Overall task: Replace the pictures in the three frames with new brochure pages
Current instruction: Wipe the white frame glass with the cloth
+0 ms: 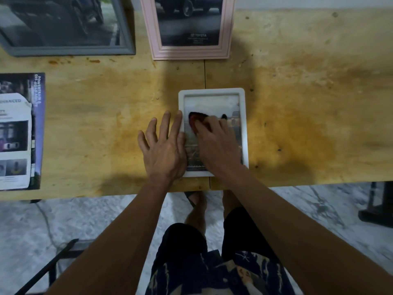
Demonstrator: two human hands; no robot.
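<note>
— Frame, where is it?
— White frame (213, 133) lies flat near the table's (297, 103) front edge; a page (212, 103) shows inside it.
— Hands?
— Left hand (163, 147) spreads its fingers wide, flat over the white frame's left rim; right hand (214, 141) presses bent fingers on the page; pink frame (189, 28) beyond, grey frame (63, 26) far left, brochure (19, 133) left.

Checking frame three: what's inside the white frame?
The white frame holds a printed page with a pale top and a dark red shape. The right hand and left hand rest on it and cover most of the lower page.
</note>
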